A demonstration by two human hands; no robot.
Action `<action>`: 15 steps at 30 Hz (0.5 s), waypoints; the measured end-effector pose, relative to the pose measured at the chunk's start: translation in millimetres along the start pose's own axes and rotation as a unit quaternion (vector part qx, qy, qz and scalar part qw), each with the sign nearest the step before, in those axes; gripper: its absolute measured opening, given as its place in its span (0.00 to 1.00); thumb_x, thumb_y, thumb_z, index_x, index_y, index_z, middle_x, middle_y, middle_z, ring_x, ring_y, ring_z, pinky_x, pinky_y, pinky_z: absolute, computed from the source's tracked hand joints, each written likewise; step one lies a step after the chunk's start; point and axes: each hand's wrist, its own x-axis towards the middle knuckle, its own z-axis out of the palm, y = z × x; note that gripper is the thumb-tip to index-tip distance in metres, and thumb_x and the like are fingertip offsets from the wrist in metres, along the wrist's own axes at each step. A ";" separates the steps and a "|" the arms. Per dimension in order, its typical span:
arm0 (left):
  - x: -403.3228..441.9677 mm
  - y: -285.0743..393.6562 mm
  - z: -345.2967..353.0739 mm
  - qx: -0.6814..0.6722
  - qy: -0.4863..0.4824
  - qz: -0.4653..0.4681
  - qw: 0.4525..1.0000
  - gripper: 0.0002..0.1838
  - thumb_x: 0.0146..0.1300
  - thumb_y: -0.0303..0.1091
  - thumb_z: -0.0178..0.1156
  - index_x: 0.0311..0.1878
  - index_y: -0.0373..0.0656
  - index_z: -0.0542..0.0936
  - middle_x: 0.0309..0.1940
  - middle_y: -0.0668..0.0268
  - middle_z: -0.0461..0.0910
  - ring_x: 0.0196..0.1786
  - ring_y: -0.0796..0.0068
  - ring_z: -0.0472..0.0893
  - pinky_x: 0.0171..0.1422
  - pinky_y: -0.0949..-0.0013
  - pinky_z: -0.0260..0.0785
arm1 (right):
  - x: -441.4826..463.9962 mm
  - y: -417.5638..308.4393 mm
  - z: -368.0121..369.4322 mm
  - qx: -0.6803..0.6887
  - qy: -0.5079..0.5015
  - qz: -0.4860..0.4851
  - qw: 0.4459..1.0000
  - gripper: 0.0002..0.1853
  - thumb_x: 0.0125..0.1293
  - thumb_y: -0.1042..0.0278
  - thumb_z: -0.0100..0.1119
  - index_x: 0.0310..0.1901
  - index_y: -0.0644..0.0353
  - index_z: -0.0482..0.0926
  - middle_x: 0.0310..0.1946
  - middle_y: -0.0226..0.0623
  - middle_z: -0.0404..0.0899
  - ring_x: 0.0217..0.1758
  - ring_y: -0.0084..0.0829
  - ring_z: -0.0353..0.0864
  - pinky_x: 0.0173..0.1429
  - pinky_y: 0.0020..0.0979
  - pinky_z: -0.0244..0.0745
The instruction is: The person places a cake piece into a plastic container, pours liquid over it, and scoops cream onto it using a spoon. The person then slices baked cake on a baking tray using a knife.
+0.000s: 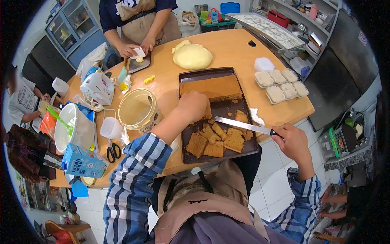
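My right hand (293,140) is closed round the handle of a long knife (243,125), whose blade reaches left over the dark baking tray (185,140). In that tray lies a brown sponge cake slab (215,86) at the far side, with a crumbly cut edge. My left hand (193,106) is curled down at the slab's near left part, on a piece of cake (207,110); its fingertips are hidden. Several loose cake pieces (214,150) lie in the near half of the tray, among crumbs.
Left of the tray stand a cream tub (138,110), scissors (113,152), a milk carton (85,160), a white bowl (75,130) and a hand mixer (97,87). Beyond sits yellow dough (192,56); packed boxes (281,85) are at right. Across the table, a person's hands (138,48) hold a white scraper.
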 end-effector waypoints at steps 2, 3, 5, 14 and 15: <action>-1.3 -1.0 -2.4 -0.008 0.000 0.010 1.000 0.07 0.53 0.26 0.55 0.33 0.37 0.82 0.36 0.52 0.81 0.44 0.56 0.81 0.49 0.58 0.72 | 2.3 1.3 0.6 0.005 -0.006 -0.002 1.000 0.13 0.54 0.59 0.62 0.40 0.53 0.82 0.25 0.36 0.74 0.29 0.39 0.77 0.32 0.37 0.70; -1.4 -1.4 -3.2 -0.012 0.000 0.016 1.000 0.08 0.53 0.26 0.55 0.33 0.37 0.82 0.36 0.51 0.81 0.44 0.56 0.81 0.48 0.58 0.72 | 3.1 4.3 2.5 0.005 -0.009 -0.006 1.000 0.13 0.54 0.59 0.62 0.40 0.53 0.82 0.25 0.36 0.74 0.29 0.39 0.77 0.32 0.37 0.70; 1.7 -3.6 -1.9 -0.012 -0.003 0.020 1.000 0.08 0.54 0.27 0.56 0.34 0.37 0.82 0.36 0.51 0.81 0.44 0.56 0.81 0.48 0.58 0.73 | 4.7 5.9 5.3 0.012 -0.012 -0.013 1.000 0.13 0.54 0.59 0.62 0.40 0.53 0.82 0.25 0.36 0.74 0.29 0.39 0.77 0.32 0.37 0.70; -0.4 -4.6 2.7 -0.024 -0.007 0.036 0.999 0.09 0.56 0.31 0.58 0.36 0.37 0.81 0.37 0.52 0.80 0.44 0.54 0.80 0.48 0.57 0.72 | 5.1 8.3 -2.9 0.018 -0.028 0.009 0.999 0.12 0.53 0.60 0.63 0.40 0.51 0.82 0.26 0.37 0.76 0.30 0.41 0.77 0.32 0.37 0.71; 0.1 -4.9 4.0 -0.029 0.006 0.042 0.999 0.08 0.55 0.30 0.57 0.34 0.37 0.82 0.37 0.52 0.81 0.43 0.55 0.80 0.47 0.58 0.73 | 4.4 8.3 -1.6 0.013 -0.019 0.012 1.000 0.12 0.53 0.60 0.63 0.40 0.51 0.82 0.26 0.37 0.76 0.30 0.41 0.77 0.32 0.37 0.71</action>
